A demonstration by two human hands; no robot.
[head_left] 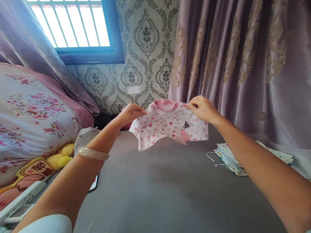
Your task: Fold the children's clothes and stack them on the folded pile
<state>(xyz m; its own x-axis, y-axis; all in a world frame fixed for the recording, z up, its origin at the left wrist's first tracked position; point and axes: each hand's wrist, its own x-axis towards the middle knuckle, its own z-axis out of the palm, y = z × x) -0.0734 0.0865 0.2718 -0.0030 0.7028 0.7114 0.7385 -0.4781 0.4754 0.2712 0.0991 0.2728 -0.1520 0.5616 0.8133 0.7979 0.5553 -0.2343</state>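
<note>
A small white baby shirt (pixel 161 126) with a pink collar and red and pink prints hangs stretched between my two hands above the grey bed sheet (pixel 155 194). My left hand (pixel 132 114) pinches one shoulder of it, on the left. On the right, the other shoulder is gripped by my right hand (pixel 202 108), its fingers closed. One sleeve with a pink patch near it droops below my right hand. The shirt's lower edge curves and swings free of the sheet.
Folded printed clothes (pixel 230 158) with white cords lie at the right. At the left are a floral bundle (pixel 36 110), a yellow plush toy (pixel 62 157), a power strip (pixel 26 195) and a phone (pixel 94 183) partly behind my left arm. Curtains (pixel 218 58) hang along the wall.
</note>
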